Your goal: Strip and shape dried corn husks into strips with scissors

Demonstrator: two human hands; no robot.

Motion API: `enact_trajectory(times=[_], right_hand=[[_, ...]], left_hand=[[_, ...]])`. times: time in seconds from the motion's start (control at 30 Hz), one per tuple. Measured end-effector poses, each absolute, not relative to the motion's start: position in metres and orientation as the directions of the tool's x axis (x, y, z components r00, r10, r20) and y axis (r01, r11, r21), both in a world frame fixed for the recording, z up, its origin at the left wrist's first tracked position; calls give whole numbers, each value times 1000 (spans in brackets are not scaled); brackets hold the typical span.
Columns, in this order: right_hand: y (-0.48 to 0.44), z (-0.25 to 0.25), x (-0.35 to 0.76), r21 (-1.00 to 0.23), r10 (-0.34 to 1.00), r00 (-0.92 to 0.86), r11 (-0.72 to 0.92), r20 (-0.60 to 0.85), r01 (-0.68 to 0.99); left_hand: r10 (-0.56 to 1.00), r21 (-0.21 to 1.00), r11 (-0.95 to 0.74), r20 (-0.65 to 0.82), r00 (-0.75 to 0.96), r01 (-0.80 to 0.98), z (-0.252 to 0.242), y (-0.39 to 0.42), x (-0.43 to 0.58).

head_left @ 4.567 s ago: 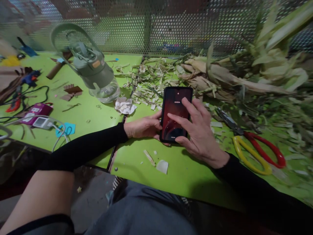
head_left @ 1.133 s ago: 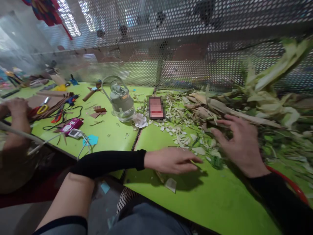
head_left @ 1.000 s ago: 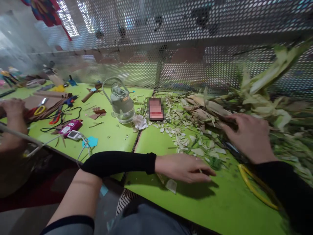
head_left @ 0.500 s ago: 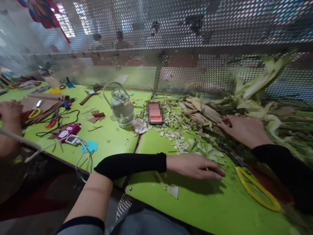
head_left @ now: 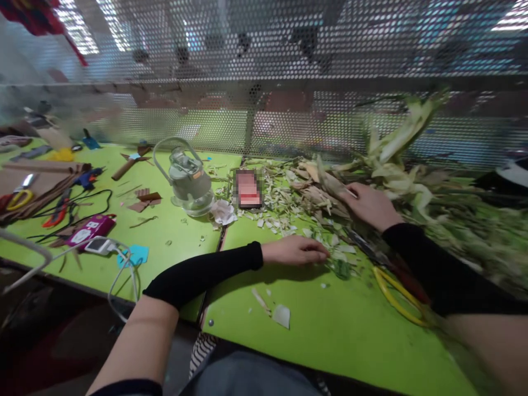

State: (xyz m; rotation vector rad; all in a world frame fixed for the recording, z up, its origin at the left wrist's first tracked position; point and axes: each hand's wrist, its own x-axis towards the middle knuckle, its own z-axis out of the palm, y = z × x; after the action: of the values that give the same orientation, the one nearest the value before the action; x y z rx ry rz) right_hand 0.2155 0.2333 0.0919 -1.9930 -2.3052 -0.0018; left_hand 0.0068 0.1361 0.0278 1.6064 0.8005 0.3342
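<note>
My right hand (head_left: pixel 371 208) is at the pile of corn husks, its fingers closed on a dry, pale brown husk (head_left: pixel 330 181). Low over the green tabletop, my left hand (head_left: pixel 295 251) has its fingers stretched toward the right, with nothing visible in them. Small pale husk scraps (head_left: pixel 284 212) lie just beyond it, and a dark green scrap (head_left: pixel 341 268) is off its fingertips. Below my right wrist are scissors with yellow handles (head_left: pixel 396 297), their blades partly among the scraps. Fresh, pale green husks (head_left: pixel 396 148) rise behind my right hand.
A clear jug with a handle (head_left: pixel 190 184) stands left of a pixelated phone-like rectangle (head_left: pixel 248 188). Crumpled tissue (head_left: pixel 223 212) lies between them. Farther left are a purple box (head_left: pixel 91 231), a white cable, and another pair of scissors (head_left: pixel 20 198). A perforated metal screen (head_left: pixel 214 121) borders the back.
My left hand has moved away from me toward the scraps, and its fingers have drawn closer together. My right hand stays by the husks. The whole view has shifted to the right.
</note>
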Motion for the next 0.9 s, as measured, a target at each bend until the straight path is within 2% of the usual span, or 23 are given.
enact_trajectory(times=[0.2,0.3,0.37,0.43,0.5,0.57,0.7,0.8,0.9], right_hand=[[215,106,232,-122,972,-148,172,183,978],[193,105,235,-117,945,-172,212,278,970],[173,96,234,-62,904,-232,271,359,961],[152,82,233,130,793,-416,403,445,906],[134,65,230,243,672,-590,543,449,804],[121,50,227,276,600,-674,624,430,731],[113,34,221,225,540,-711,701,450,676],[120,37,218,175,602,-604,618,522,766],[132,44,214,89,693,-498,536,521,840]], left_hand=[[672,958,99,-263,692,267,33,132,4],[732,966,177,-256,631,188,40,133,1],[814,970,239,-229,534,50,46,137,0],[885,948,283,-199,421,-147,50,143,1],[914,897,321,-209,347,-306,51,148,4],[918,852,366,-265,294,-374,50,152,8],[922,833,387,-346,172,-396,45,152,16],[926,842,377,-338,168,-387,47,150,18],[928,865,365,-312,202,-344,51,147,18]])
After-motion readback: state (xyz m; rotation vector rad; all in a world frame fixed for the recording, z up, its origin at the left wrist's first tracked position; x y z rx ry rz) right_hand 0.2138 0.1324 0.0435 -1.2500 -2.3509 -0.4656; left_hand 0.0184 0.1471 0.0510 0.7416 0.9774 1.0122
